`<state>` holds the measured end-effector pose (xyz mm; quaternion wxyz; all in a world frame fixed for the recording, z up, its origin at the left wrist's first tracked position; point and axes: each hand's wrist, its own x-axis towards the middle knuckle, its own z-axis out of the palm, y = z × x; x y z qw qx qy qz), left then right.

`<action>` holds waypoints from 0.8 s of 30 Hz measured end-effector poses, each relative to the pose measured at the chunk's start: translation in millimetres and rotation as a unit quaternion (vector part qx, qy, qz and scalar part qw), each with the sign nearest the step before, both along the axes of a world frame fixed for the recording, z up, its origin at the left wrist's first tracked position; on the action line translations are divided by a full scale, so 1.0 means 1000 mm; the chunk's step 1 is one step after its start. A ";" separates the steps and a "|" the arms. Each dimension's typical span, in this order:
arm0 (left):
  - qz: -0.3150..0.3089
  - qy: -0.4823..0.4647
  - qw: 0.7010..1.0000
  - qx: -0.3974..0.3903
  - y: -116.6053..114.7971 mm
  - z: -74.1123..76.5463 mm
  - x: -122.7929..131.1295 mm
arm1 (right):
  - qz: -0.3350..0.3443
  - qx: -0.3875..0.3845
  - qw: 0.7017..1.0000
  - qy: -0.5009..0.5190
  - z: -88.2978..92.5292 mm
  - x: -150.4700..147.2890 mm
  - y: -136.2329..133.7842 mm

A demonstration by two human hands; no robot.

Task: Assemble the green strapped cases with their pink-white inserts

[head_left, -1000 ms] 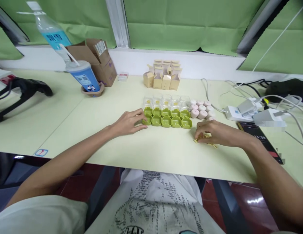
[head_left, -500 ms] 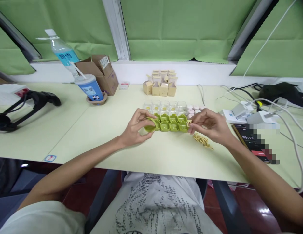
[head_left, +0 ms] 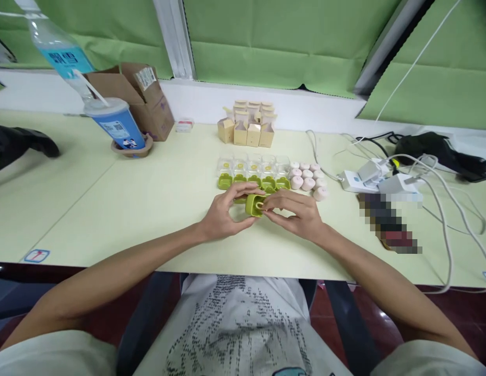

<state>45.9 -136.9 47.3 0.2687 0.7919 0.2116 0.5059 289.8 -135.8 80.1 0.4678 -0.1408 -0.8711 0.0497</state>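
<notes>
A small green square cup (head_left: pixel 250 205) is held tilted by my left hand (head_left: pixel 223 216), the fingers along its top edge and the thumb below. My right hand (head_left: pixel 299 211) pinches a small cream-coloured ring-like piece (head_left: pixel 259 206) at the mouth of that cup. Behind the hands stand rows of matching green cups (head_left: pixel 268 183), the nearer row mostly hidden. Clear plastic cups (head_left: pixel 254 164) with small yellow marks line up beyond them. Several pale pink round pieces (head_left: pixel 308 183) sit to the right. The loose pile of yellowish pieces is covered by my right hand and arm.
Small open cardboard boxes (head_left: pixel 247 133) stand near the wall. At left are a blue drink cup (head_left: pixel 119 129), a large bottle (head_left: pixel 57 49) and a brown carton (head_left: pixel 156 115). A power strip (head_left: pixel 356 180), white cables and a dark pixelated item (head_left: pixel 387 224) lie at right.
My right hand has moved left with the cream piece to the green cup. My left hand has brought the cup nearer and turned its opening toward the right. The view has shifted rightward.
</notes>
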 end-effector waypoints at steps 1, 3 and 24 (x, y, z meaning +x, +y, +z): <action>-0.003 0.003 1.000 0.003 -0.001 0.000 -0.001 | 0.000 0.013 1.000 -0.011 -0.002 0.000 -0.001; 0.000 0.008 1.000 0.003 -0.002 0.001 -0.001 | -0.015 0.033 0.999 -0.026 -0.005 -0.001 -0.003; 0.005 0.041 0.995 -0.088 -0.008 0.002 -0.001 | -0.045 0.156 0.980 -0.117 -0.014 -0.006 -0.023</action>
